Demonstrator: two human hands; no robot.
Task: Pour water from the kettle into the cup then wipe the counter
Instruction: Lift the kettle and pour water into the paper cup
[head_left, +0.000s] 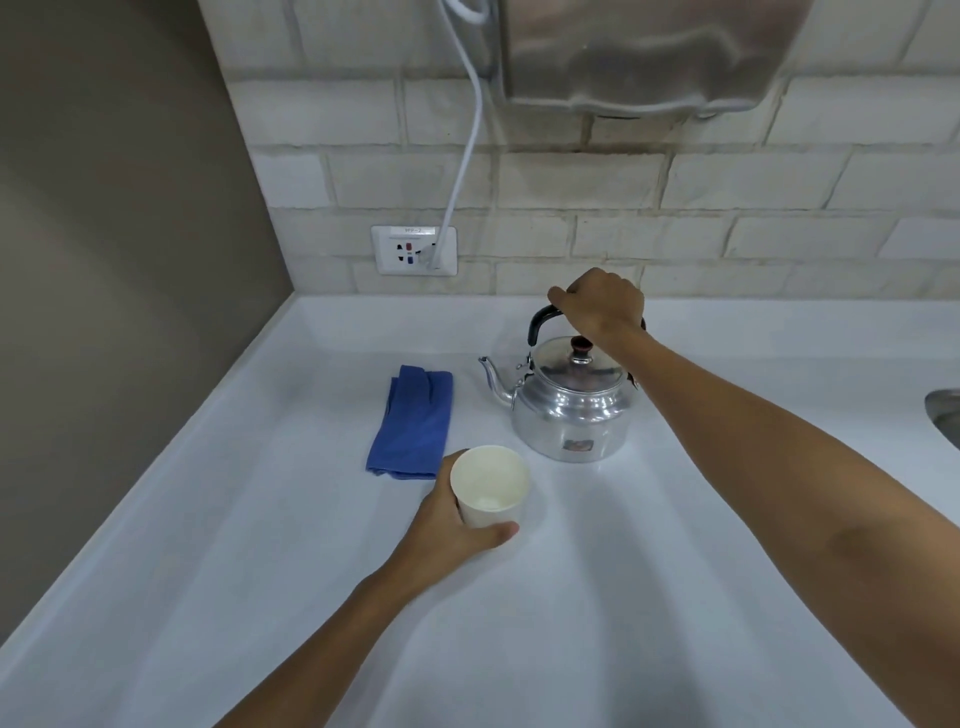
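**Both hands engaged: kettle handle and cup gripped**

Right hand (602, 306) wrapped over the black arched handle of the shiny round aluminium kettle (569, 410), fingers closed around it. Kettle sitting upright on the white glossy counter (260, 571), lid on with dark red knob, curved spout pointing toward 9 o'clock.

Left hand (457, 525) clasped around the white paper cup (491, 488), thumb across the near wall, fingers round the far left side. Cup upright on the counter, at 7 o'clock from the kettle and near it, not touching. Contents hard to judge.

Folded blue cloth (410, 423) lying flat at 9 o'clock from the kettle, just beside the cup at its 11 o'clock.

White wall socket (414, 250) at 11 o'clock from the kettle, white cable (465, 156) plugged in.
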